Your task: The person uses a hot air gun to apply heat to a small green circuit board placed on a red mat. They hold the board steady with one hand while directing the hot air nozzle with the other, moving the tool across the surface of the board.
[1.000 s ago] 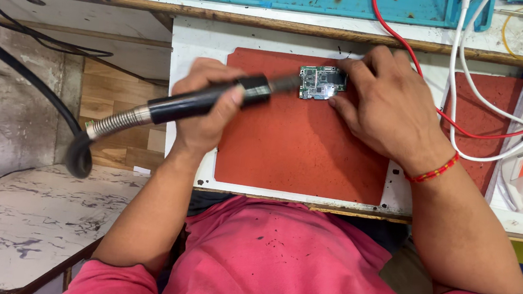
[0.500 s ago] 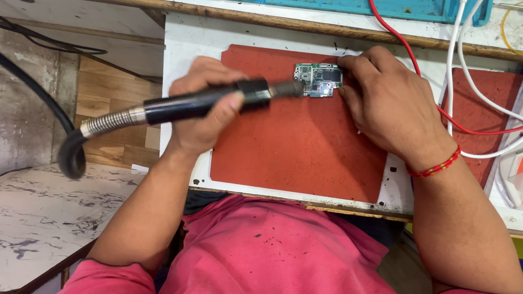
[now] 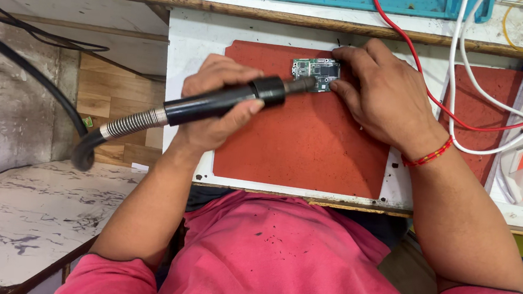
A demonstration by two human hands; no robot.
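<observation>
Circuit board (image 3: 315, 74) lies on the red mat (image 3: 303, 144), pinned by the right hand (image 3: 378, 94) fingertips. Left hand (image 3: 217, 107) grips the black handpiece (image 3: 214, 103), nozzle seemingly touching the board.

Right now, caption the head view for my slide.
Left hand holds a black hot-air wand to a small circuit board steadied by the right hand.

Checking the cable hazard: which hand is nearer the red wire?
Right. The right hand lies just beside the red wire, fingers on the circuit board; the left hand is farther away, gripping the black tool.

circuit board (image 3: 315, 74) right edge under right hand (image 3: 378, 94), tool tip unclear
</observation>
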